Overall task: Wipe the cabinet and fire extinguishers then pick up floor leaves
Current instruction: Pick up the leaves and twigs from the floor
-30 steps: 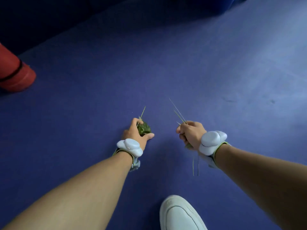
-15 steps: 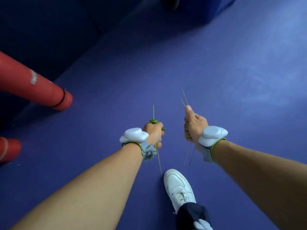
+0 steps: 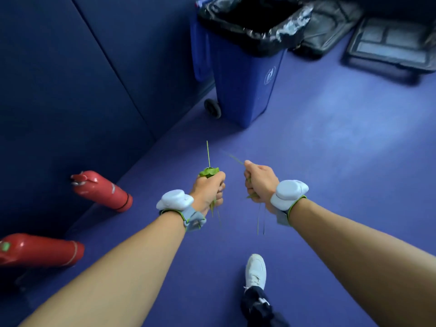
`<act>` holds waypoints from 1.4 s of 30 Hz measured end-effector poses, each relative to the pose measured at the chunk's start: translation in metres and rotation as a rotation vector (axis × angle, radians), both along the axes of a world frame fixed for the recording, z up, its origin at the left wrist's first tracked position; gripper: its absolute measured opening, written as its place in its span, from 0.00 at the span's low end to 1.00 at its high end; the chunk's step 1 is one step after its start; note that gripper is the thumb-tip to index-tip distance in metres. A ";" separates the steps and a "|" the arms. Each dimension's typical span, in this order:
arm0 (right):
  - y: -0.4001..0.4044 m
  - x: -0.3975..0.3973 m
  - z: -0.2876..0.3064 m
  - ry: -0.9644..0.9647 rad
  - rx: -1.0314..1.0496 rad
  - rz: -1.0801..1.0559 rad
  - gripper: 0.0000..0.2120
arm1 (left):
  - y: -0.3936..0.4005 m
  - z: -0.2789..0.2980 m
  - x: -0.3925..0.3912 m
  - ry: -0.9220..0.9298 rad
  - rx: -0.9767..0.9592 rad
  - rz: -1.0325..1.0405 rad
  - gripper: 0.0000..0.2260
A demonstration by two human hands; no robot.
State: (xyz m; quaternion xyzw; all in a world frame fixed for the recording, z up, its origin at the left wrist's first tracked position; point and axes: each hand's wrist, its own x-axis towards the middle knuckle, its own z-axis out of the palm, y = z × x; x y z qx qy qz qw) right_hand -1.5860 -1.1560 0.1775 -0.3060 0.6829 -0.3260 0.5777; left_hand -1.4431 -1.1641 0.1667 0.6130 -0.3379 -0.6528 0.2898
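Open floor (image 3: pixel 342 166) is seen at three o'clock; a wheeled bin (image 3: pixel 243 74) blocks twelve, fire extinguishers (image 3: pixel 101 191) and wall nine.

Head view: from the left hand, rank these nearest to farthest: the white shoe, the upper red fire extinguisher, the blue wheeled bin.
From the left hand:
1. Upper red fire extinguisher, to its left by the wall.
2. White shoe, below and to the right.
3. Blue wheeled bin, ahead, against the wall.
The first two are fairly close in the picture.
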 end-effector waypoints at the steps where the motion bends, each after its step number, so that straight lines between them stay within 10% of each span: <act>1: -0.002 -0.007 0.020 0.010 -0.013 0.018 0.20 | -0.002 0.018 -0.005 0.005 -0.021 -0.005 0.17; 11: -0.119 -0.099 0.125 -0.020 -0.143 -0.087 0.17 | -0.116 0.108 -0.090 0.110 -0.249 0.019 0.10; 34: -0.604 -0.235 0.121 -0.055 -0.188 -0.360 0.21 | -0.620 0.113 -0.246 0.320 -0.201 0.004 0.22; 42: -0.779 -0.295 0.086 -0.054 -0.196 -0.167 0.20 | -0.787 0.088 -0.306 0.362 -0.166 0.186 0.11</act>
